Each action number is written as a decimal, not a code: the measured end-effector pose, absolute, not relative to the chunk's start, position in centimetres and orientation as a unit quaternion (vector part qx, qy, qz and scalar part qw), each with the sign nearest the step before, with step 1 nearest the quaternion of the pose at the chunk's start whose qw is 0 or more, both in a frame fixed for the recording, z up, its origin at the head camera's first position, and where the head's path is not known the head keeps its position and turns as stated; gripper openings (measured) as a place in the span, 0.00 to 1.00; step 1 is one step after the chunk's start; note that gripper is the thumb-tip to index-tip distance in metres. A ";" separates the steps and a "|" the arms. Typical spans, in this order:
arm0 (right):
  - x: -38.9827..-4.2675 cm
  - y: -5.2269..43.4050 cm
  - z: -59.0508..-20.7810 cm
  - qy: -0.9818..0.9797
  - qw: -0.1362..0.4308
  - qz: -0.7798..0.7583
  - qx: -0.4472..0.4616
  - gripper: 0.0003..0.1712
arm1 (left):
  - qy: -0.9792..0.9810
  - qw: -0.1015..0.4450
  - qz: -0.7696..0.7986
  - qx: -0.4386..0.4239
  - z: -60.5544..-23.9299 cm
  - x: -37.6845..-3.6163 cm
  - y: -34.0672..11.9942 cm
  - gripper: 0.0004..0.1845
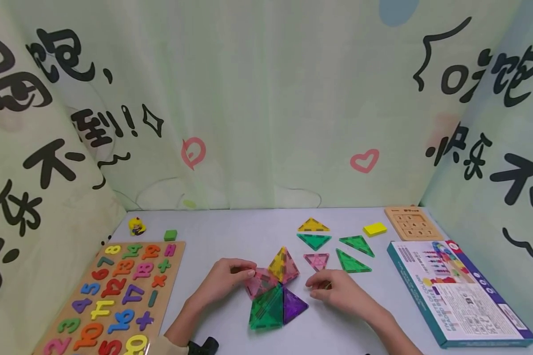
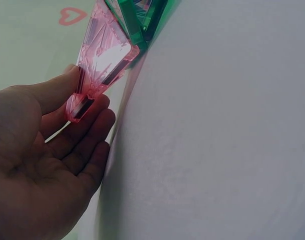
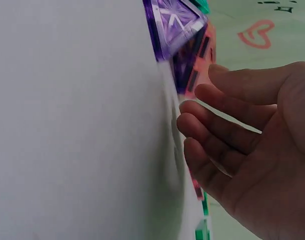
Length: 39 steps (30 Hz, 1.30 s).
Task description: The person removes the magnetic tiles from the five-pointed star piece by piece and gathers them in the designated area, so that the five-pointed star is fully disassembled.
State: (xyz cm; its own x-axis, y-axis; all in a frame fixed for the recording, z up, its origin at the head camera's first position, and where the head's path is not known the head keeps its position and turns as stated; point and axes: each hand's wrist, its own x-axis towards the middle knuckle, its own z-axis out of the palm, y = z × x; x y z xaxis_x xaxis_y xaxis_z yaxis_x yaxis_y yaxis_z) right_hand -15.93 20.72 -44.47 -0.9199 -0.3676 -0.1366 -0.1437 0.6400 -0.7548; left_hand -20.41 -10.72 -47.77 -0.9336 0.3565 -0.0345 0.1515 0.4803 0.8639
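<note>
Pink triangular tile [image 1: 259,282] sits tilted at the left of a small cluster of translucent magnetic tiles near the front middle of the grey table [image 1: 231,231]. Left hand [image 1: 225,280] holds it: in the left wrist view the thumb lies on one face and the fingertips [image 2: 95,107] under its lower corner, fingers only slightly bent. Pinched, not clamped.

Cluster: yellow tile [image 1: 283,264] standing as a peak, green tile [image 1: 266,308] and purple tile [image 1: 293,305] lying flat in front, edges meeting the pink one.

Right hand [image 1: 335,291] rests on the table just right of the cluster, fingers loosely curled, holding nothing that I can see. In the right wrist view its fingertips [image 3: 197,112] are close to the purple tile's edge; contact cannot be told.

Handling, as a judgement: hard clear plastic, light, rigid, smooth-faced and so likely slippery. Dark strips along the rims look like magnets, so edges will probably snap to neighbours and tug the standing tile out of line. Best taken by a corner or across the two flat faces, away from the joining edge.

Elsewhere: loose triangles [image 1: 333,249] behind the right hand, number puzzle board [image 1: 111,296] at left, printed box [image 1: 459,291] at right, small wooden sliding puzzle [image 1: 412,223] at the back.
</note>
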 end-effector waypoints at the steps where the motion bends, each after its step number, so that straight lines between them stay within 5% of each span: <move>1: -15.8 20.3 -44.6 0.887 0.152 -0.407 -0.155 0.11 | 0.854 0.105 0.488 0.148 -47.8 -20.4 -10.7 0.17; 15: -15.2 18.2 -46.1 0.857 0.176 -0.455 -0.165 0.03 | 0.853 0.105 0.488 0.155 -47.9 -20.4 -10.7 0.17; 39: -15.1 22.3 -45.3 0.864 0.202 -0.445 -0.124 0.05 | 0.852 0.105 0.489 0.153 -47.8 -20.4 -10.7 0.17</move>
